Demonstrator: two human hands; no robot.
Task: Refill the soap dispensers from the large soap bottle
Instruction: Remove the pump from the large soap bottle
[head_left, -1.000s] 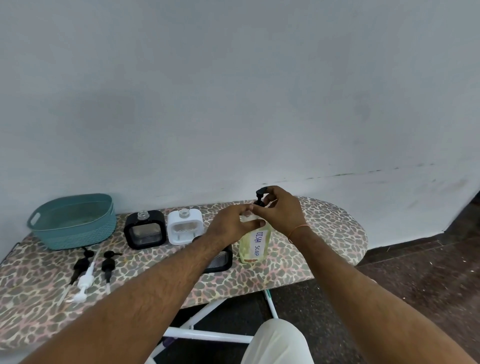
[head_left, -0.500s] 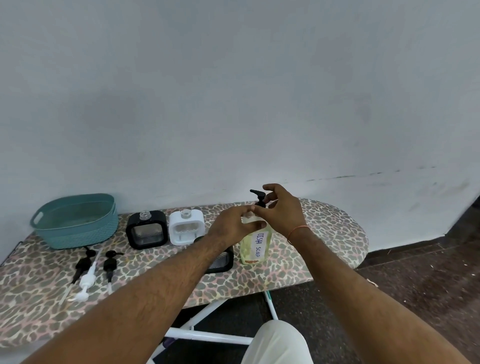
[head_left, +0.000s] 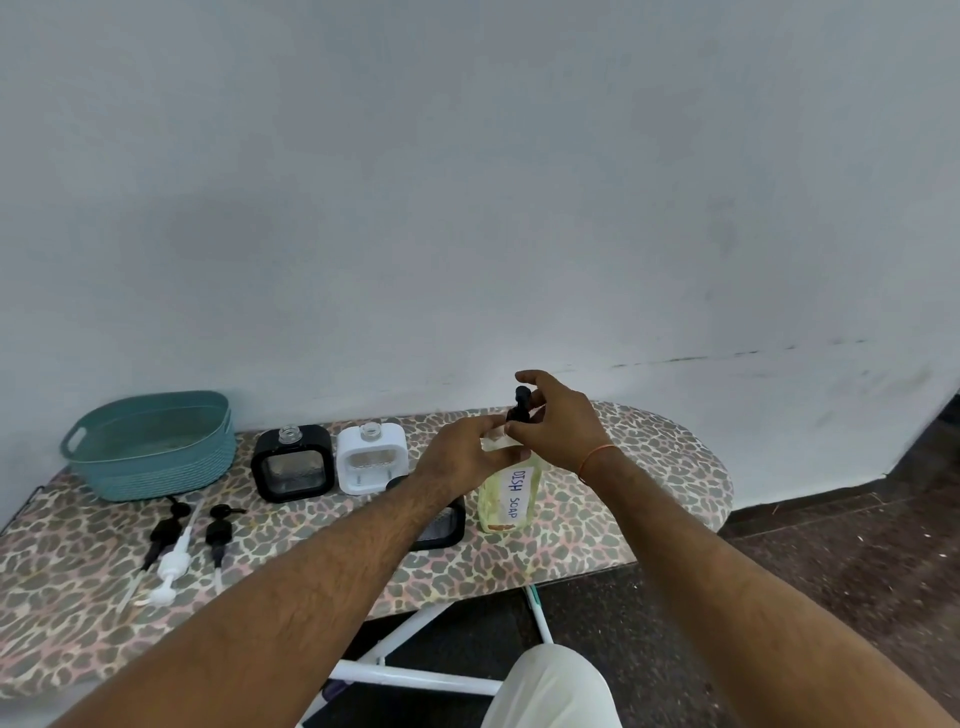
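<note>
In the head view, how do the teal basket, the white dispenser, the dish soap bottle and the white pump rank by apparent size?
1. teal basket, clearly largest.
2. dish soap bottle and white dispenser: look alike, and the hands hide the bottle's top, so no ranking.
3. white pump, smallest.

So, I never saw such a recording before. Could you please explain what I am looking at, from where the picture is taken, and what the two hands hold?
The camera sits on a person's head and looks forward and down, so both arms reach in from below. There is no machine. The left hand holds the shoulder of the dish soap bottle, and the right hand pinches its black pump with its fingers. Everything stands on an ironing board with a leopard-print cover. On it are a black dispenser and a white dispenser, both open on top, a third dark one partly hidden behind the left arm, three loose pumps and a teal basket.
</note>
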